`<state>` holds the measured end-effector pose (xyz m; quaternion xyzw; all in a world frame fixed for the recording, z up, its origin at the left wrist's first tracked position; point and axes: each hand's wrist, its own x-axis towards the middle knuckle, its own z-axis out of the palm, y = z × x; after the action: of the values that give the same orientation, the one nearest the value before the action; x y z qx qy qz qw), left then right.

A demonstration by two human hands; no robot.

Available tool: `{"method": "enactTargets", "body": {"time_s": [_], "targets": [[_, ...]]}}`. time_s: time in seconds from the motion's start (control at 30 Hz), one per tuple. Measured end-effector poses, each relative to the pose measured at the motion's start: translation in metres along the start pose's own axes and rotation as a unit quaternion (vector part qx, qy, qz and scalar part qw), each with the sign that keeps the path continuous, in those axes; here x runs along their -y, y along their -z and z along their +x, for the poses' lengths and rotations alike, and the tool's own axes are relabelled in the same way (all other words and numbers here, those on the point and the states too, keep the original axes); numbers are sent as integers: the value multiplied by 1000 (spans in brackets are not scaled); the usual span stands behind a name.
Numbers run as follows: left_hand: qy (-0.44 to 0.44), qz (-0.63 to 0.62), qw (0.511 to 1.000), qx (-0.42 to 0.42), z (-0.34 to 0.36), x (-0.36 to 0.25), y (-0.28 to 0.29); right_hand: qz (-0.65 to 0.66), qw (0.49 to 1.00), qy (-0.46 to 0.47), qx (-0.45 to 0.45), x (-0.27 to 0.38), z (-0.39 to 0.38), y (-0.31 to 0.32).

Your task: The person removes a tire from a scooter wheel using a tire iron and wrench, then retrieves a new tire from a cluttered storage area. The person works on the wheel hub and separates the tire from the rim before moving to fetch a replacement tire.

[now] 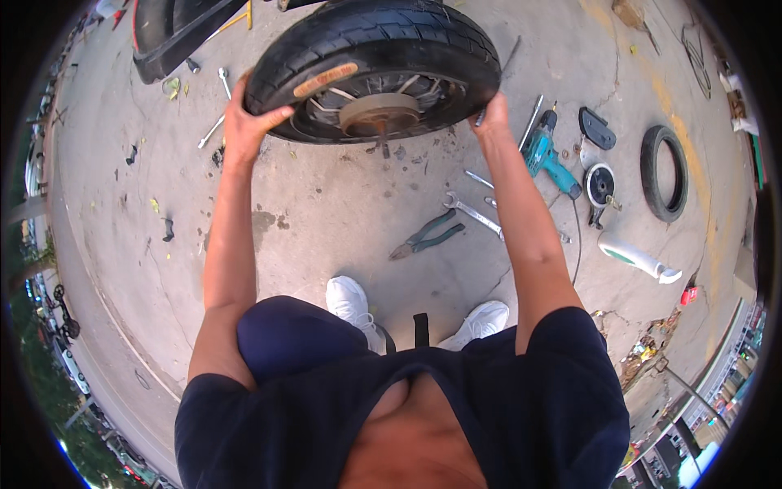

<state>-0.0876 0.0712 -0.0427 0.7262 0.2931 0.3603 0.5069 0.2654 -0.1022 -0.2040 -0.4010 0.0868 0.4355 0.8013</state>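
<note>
A scooter wheel (366, 50) with a thick black tyre is tilted up at the top of the view. Its spoked rim and round, rusty hub (381, 114) face me. An orange label (326, 80) sits on the tyre's sidewall. My left hand (248, 124) is closed on the tyre's left edge, thumb on the sidewall. Opposite it, my right hand (491, 118) grips the right edge, its fingers mostly hidden behind the tyre. A thin dark rod (512, 54) shows just beyond that hand; whether I hold it is unclear.
On the concrete right of my right arm lie a teal power drill (550, 155), a brake drum plate (600, 186), a loose tyre (664, 174) and a white bottle (638, 257). Pliers (425, 235) and a wrench (474, 215) lie before my feet. A black-and-red vehicle part (175, 37) stands upper left.
</note>
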Motion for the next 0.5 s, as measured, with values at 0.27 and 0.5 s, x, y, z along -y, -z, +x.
{"method": "enactTargets", "body": {"time_s": [0.27,0.5], "targets": [[122,-53,990,38,-47,48,10,-223,971,59,57,79,-23,-82],[151,-52,986,42,19,32,36,-248,958,142,23,57,-33,-111]]}}
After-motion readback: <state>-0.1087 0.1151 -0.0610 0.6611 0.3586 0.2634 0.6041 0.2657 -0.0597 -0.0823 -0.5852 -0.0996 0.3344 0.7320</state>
